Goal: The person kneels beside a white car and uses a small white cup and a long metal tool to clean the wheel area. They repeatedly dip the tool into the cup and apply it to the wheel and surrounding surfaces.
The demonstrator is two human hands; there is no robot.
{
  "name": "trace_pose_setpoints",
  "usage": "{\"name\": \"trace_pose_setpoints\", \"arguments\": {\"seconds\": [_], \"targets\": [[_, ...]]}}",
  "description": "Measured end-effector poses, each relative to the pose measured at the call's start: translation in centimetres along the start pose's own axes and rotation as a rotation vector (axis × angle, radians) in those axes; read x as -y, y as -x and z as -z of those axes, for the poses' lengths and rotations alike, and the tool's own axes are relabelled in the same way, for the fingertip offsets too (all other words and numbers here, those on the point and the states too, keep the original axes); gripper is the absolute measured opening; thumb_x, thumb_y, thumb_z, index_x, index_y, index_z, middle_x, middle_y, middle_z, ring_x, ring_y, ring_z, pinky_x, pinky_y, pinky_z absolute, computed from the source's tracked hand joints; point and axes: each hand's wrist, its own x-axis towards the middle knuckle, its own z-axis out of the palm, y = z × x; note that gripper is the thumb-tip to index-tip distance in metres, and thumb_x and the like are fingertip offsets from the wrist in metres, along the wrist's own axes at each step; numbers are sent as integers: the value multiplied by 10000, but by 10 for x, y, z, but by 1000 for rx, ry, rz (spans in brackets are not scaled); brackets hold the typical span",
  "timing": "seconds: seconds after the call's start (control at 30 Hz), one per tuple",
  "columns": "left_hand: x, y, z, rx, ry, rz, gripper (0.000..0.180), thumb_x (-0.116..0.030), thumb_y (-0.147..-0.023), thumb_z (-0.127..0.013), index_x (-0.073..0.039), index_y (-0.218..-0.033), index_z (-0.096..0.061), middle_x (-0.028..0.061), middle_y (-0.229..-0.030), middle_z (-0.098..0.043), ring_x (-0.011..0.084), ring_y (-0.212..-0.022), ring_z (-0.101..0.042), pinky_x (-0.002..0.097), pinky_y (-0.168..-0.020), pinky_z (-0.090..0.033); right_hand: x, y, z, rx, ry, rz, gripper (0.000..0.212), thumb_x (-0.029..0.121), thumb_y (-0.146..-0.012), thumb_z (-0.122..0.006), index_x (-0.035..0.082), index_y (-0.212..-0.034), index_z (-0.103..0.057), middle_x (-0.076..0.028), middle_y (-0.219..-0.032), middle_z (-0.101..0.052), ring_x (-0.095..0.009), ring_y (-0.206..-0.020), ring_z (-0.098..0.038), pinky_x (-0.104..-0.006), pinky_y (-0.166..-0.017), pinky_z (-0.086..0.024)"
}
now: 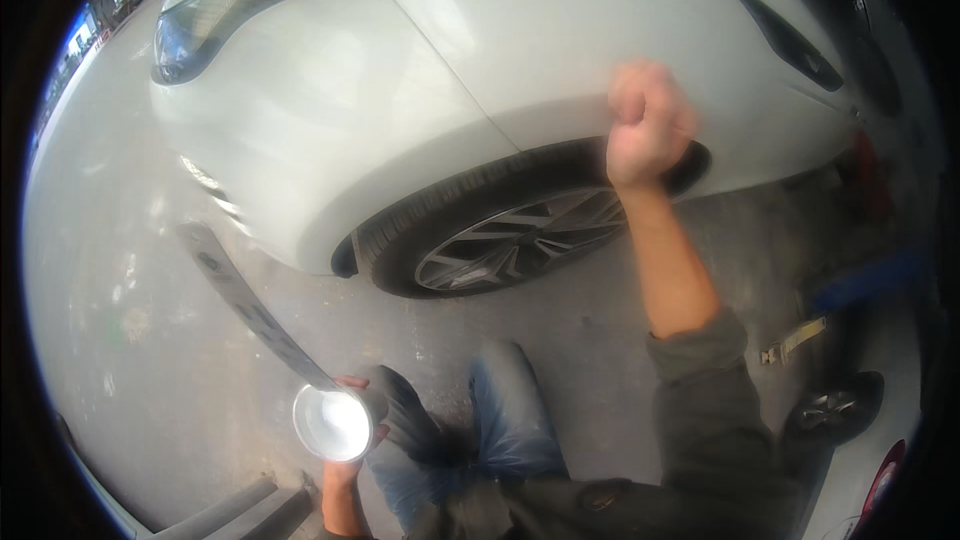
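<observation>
Pressing on the white car fender [560,50], the clenched right hand [648,125] could slip; the left hand [345,440] grips a lit work lamp [332,424], easily knocked against paintwork.

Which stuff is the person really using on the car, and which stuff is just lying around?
In use:
- white car fender, with the right hand fisted against it
- shiny round lamp in the left hand
- long grey strip running up from the lamp

Just lying about:
- strap with buckle on the floor
- blue thing, blurred
</observation>
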Motion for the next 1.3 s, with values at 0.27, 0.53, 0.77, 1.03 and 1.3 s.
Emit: {"name": "trace_pose_setpoints", "arguments": {"seconds": [0.27,0.53,0.77,1.03,1.3], "targets": [[119,27,4,-150,137,75,741,-187,-569,-870,-70,-1227,-549,89,-1130,-600,260,-1115,-570,431,-978,-456,-3,9,-28,-96,86,338,409,149,-952,-441,48,-571,-330,0,-502,-352,-86,-466,-312,-285,-449,-223],[112,26,5,-148,163,103,734,-121,-577,-874,-60,-1235,-555,85,-1143,-620,246,-1116,-585,411,-964,-476,-9,72,-132,411,154,580,304,63,-822,-572,57,-575,-395,-66,-536,-357,-226,-410,-379,-364,-408,-313],[45,-20,-8,92,67,155,795,-15,-563,-893,-49,-1277,-545,59,-1134,-649,197,-1066,-616,364,-926,-506,31,98,-105,933,-22,-155,236,107,-878,-666,14,-674,-594,-85,-644,-571,-196,-575,-544,-288,-535,-426],[-38,-118,-84,567,77,-101,876,-219,-622,-907,-22,-1357,-474,104,-1257,-582,222,-1183,-541,358,-1040,-409,64,45,-21,940,-188,-715,289,136,-877,-738,-50,-1078,-644,-70,-876,-686,-59,-632,-570,-205,-571,-469],[-79,-175,-145,591,234,-230,788,-221,-752,-858,-27,-1391,-441,93,-1246,-581,194,-1145,-541,329,-986,-436,75,-24,2,405,169,-470,246,204,-978,-651,2,-852,-593,-23,-616,-604,-52,-501,-532,-200,-454,-398]]}}
